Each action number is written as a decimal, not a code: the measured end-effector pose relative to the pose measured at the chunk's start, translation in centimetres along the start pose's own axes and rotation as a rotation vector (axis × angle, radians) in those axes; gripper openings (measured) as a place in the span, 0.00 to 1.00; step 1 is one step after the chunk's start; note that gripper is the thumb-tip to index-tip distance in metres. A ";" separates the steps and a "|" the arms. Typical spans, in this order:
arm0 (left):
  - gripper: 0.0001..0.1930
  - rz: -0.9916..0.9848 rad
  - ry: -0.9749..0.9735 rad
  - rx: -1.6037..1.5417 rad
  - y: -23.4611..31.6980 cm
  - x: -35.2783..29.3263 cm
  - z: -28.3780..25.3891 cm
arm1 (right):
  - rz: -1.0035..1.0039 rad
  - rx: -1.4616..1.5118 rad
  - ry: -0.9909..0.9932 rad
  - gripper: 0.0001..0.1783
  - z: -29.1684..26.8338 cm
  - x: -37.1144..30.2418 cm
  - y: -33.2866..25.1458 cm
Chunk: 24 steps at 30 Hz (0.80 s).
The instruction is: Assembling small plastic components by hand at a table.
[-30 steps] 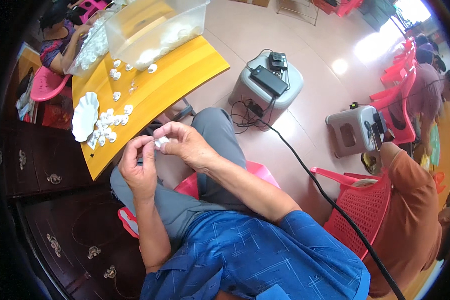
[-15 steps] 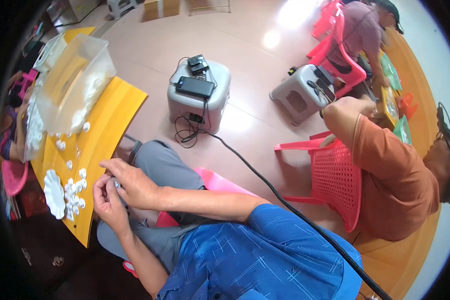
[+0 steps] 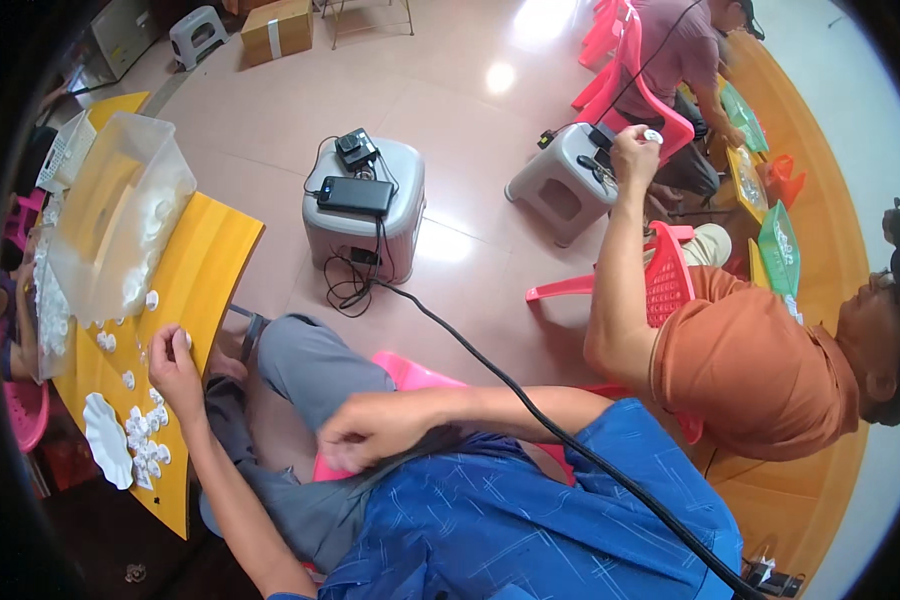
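My left hand (image 3: 175,368) rests on the near edge of the yellow table (image 3: 202,268), fingers curled around a small white round part. Several more small white parts (image 3: 146,442) lie loose on the table just below it, beside a white scalloped dish (image 3: 104,441). My right hand (image 3: 362,432) has dropped to my lap over my grey trousers, fingers closed; I cannot see whether anything is in it. A clear plastic bin (image 3: 120,218) holding more white parts stands farther along the table.
A grey stool (image 3: 365,215) with a black power bank and cables stands ahead; a black cable runs from it across my body. To the right a person in an orange shirt (image 3: 760,355) sits on a red chair, arm raised, near another grey stool (image 3: 562,180).
My hands were together at the table edge working one white part. Now they have separated: the left stays at the table, the right has pulled back to my lap. My head turned right.
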<state>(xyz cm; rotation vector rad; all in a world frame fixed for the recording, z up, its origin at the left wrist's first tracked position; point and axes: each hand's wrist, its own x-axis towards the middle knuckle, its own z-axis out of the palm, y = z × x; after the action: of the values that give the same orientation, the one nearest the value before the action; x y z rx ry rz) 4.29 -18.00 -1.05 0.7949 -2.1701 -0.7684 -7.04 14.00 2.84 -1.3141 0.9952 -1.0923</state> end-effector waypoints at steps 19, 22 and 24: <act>0.05 0.171 0.026 0.323 -2.9 1.6 1.1 | 0.567 -0.926 0.764 0.08 -10.2 -11.1 -10.3; 0.06 0.198 0.026 0.361 -2.7 1.7 1.3 | 0.211 -1.915 1.373 0.09 -15.4 -12.0 -13.5; 0.06 0.186 0.024 0.376 -2.9 1.5 1.1 | 0.283 -1.426 1.724 0.11 -19.4 -12.9 -14.6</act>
<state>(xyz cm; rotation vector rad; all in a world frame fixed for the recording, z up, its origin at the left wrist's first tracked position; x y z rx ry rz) 3.50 -20.61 -3.11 0.7635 -2.3602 -0.2570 -29.39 22.91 16.15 -0.7438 3.5469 -1.1151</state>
